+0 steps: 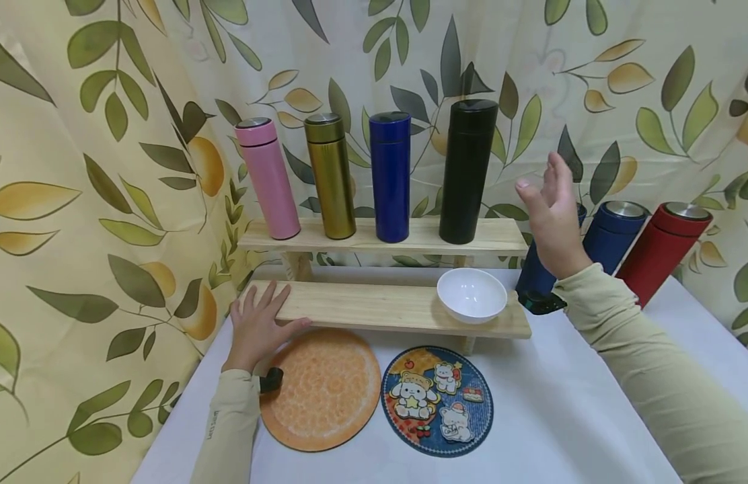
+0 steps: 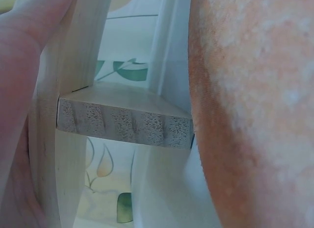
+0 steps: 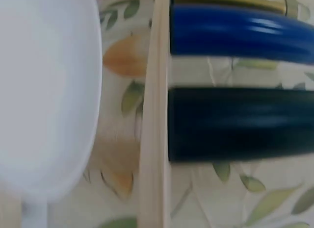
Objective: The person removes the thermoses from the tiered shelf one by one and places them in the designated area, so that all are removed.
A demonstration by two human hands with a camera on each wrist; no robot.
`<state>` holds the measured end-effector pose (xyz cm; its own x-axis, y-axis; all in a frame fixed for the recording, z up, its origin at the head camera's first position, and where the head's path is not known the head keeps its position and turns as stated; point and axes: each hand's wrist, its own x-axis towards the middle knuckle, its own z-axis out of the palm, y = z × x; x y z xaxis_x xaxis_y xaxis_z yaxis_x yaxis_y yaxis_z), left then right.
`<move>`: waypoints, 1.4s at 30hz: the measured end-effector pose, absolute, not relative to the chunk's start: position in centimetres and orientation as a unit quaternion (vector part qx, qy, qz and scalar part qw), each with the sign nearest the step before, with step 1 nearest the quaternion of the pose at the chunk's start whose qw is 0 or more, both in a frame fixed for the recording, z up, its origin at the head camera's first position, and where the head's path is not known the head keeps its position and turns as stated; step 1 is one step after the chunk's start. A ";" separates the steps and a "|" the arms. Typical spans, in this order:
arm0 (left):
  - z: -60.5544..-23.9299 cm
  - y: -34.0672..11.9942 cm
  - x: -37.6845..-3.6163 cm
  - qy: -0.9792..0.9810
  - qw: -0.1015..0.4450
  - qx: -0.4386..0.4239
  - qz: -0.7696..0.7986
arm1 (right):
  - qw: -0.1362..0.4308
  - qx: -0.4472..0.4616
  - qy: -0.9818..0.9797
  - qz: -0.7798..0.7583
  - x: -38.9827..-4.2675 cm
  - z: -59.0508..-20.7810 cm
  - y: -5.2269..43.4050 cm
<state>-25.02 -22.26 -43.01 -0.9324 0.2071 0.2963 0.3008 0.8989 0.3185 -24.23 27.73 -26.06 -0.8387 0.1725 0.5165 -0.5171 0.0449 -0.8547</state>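
- One white table (image 1: pixel 562 417) fills the lower part of the head view, with one leaf-print curtain (image 1: pixel 107 202) hanging behind it and along its left edge.
- One wooden two-step shelf (image 1: pixel 386 306) stands at the back of the table, left of the middle.
- Seven flasks in all. Four stand upright in a row on the upper step: one pink flask (image 1: pixel 268 178) at the left end, then one gold flask (image 1: pixel 331 175), one blue flask (image 1: pixel 390 176) and one black flask (image 1: pixel 467 171) near the right end.
- Three more stand near the table's back right corner: two dark blue flasks (image 1: pixel 613 232), one of them partly hidden behind the right wrist, and one red flask (image 1: pixel 664 249).
- Two round mats lie at the front edge: one orange mat (image 1: pixel 325 390) and, just beside it on the right, one cartoon mat (image 1: pixel 437 400).
- One white bowl (image 1: pixel 471 294) sits on the right end of the lower step.
- The left hand (image 1: pixel 255 329) rests flat on the left end of the lower step, fingers spread and straight, holding nothing.
- The right hand (image 1: pixel 552 215) is raised in the air just right of the black flask and above the bowl, fingers loosely extended, apart from both and holding nothing.
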 end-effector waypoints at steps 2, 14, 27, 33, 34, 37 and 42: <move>-43.0 -22.3 -25.0 -0.966 0.130 -0.132 -0.183 | 0.233 0.116 -0.698 0.667 -24.5 -26.3 26.9; -42.9 -22.2 -25.0 -0.965 0.126 -0.130 -0.187 | 0.133 0.099 -0.677 0.717 -26.8 -26.5 23.1; -42.7 -22.2 -25.1 -0.967 0.121 -0.127 -0.184 | 0.099 0.059 -0.726 0.678 -29.5 -28.3 21.7; -42.6 -22.2 -25.1 -0.968 0.125 -0.127 -0.178 | 0.107 0.039 -0.751 0.651 -29.6 -28.2 21.4; -42.7 -22.2 -25.2 -0.968 0.126 -0.127 -0.177 | 0.106 0.039 -0.748 0.654 -29.6 -28.2 21.4; -42.7 -22.2 -25.2 -0.967 0.125 -0.129 -0.179 | 0.106 0.040 -0.740 0.663 -29.5 -28.3 21.7; -42.9 -22.2 -25.1 -0.966 0.126 -0.131 -0.181 | 0.107 0.046 -0.736 0.666 -29.1 -28.5 22.2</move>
<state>-25.13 -22.23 -42.92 -0.9338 0.2073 0.2915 0.2989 0.9000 0.3173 -29.06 22.19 -28.53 -0.9727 0.0753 0.2195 -0.2109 0.1077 -0.9716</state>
